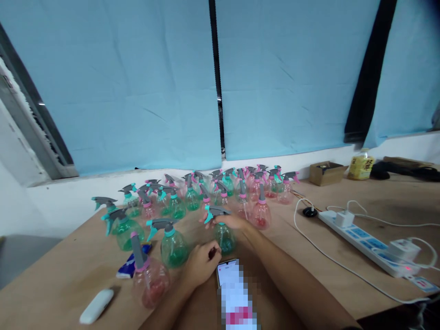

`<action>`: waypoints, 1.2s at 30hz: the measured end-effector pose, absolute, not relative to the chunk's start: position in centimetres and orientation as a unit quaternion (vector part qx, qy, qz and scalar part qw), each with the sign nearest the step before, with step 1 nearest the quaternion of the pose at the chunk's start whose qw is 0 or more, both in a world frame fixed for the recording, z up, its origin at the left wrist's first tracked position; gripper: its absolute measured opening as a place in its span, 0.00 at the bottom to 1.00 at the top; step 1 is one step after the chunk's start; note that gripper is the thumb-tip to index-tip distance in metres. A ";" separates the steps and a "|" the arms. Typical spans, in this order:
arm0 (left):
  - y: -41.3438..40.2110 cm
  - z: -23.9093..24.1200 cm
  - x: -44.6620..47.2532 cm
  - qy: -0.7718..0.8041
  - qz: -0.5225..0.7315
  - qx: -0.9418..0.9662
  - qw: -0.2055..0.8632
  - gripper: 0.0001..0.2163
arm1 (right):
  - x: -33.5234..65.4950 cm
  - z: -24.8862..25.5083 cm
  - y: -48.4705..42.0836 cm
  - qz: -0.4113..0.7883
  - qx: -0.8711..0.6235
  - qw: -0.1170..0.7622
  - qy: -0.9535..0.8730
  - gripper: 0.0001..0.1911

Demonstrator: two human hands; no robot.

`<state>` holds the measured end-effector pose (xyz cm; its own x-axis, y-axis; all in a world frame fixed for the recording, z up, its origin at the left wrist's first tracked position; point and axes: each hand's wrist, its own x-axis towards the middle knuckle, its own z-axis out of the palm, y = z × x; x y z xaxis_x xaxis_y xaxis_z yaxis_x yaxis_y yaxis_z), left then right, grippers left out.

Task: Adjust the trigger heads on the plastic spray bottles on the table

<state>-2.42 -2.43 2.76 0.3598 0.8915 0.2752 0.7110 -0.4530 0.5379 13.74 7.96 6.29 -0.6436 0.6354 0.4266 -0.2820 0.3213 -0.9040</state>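
Note:
My right hand (231, 223) is closed over the neck of a green spray bottle (224, 237) with a grey and teal trigger head, standing upright on the wooden table (343, 256). My left hand (202, 264) is curled loosely just below that bottle, beside the top corner of a phone (227, 270) lying on the table; what its fingers hold, if anything, is hidden. Several more green and pink spray bottles (192, 195) stand in rows behind, and a pink one (150, 280) and a green one (173, 245) are close to my left forearm.
A white power strip (364, 240) with plugged chargers and white cables lies at the right. A small cardboard box (325, 173) and a yellow bottle (360, 166) stand at the back right. A white oblong device (96, 306) and a blue packet (129, 266) lie at the front left. Blue blinds cover the wall.

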 end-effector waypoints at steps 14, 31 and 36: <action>-0.3 1.4 -3.2 0.527 0.330 0.742 0.251 0.10 | 13.5 6.3 7.7 0.542 -0.193 0.445 -0.687 0.13; 1.0 0.7 -3.7 0.536 0.463 0.565 0.425 0.13 | 13.4 6.5 7.4 0.564 -0.165 0.434 -0.682 0.11; 0.9 0.9 -3.6 0.528 0.472 0.564 0.425 0.14 | 13.6 6.5 7.5 0.557 -0.160 0.425 -0.695 0.12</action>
